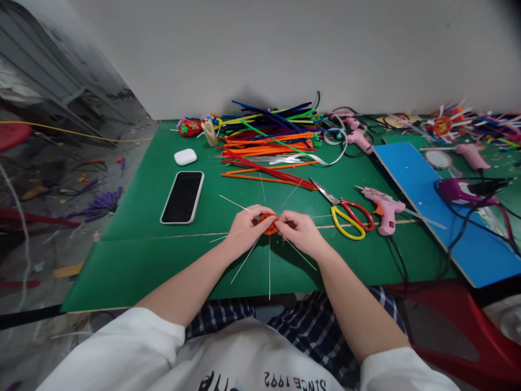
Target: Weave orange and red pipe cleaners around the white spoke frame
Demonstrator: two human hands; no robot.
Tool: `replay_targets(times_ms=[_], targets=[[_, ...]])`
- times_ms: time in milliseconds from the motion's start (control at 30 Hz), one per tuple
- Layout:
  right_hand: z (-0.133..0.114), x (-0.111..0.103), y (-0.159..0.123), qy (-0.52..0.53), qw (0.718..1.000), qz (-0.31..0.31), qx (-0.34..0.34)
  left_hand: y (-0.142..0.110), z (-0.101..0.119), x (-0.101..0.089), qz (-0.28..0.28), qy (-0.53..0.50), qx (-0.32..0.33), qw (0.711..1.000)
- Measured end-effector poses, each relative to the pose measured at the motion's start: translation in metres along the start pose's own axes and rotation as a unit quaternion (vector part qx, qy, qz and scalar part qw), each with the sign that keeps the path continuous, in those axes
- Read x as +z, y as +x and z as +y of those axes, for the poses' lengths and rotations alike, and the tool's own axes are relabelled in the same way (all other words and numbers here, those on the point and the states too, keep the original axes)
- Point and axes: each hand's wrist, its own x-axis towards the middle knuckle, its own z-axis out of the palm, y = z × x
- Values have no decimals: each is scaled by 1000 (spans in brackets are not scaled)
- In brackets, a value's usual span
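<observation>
Grip closed, left hand (249, 225) and right hand (300, 231) pinch an orange piece (271, 230) over the table (142, 266). Likely light and soft, it suits holding at its center, clear of thin spokes (269, 271).

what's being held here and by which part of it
A small rounded orange piece with thin pale spokes radiating outward: the left grip holds its left side; the right grip is at its right edge, exact contact hidden.
</observation>
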Motion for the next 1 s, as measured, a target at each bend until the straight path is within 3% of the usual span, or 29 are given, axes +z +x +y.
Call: replay_targets(times_ms=[233, 433, 500, 600, 700, 767, 800, 900, 1000], targets=[[-1, 1, -1, -20, 1000, 3, -2, 1, -3, -1, 20, 19, 9, 1000], [3, 2, 4, 25, 999, 37, 2, 2, -4, 0, 38, 47, 39, 997], [5, 2, 5, 32, 998, 54, 1, 2, -5, 2, 33, 27, 13, 999], [5, 0, 5, 43, 995, 85, -4, 3, -9, 6, -25, -26, -57, 998], [2, -11, 4, 59, 995, 80, -4, 8, -13, 4, -59, -63, -86, 993], [0, -22, 5, 61, 996, 68, -2, 16, -17, -3, -26, -96, -88, 991], [-1, -29, 8, 55, 995, 86, -3, 20, -19, -7, 27, -123, -95, 987], [-6, -43, 26, -24, 989, 142, -20, 34, -24, -19, 80, -145, -81, 983], [-14, -47, 56, -201, 972, 107, -57, 42, -28, -26, 80, -164, -68, 981]])
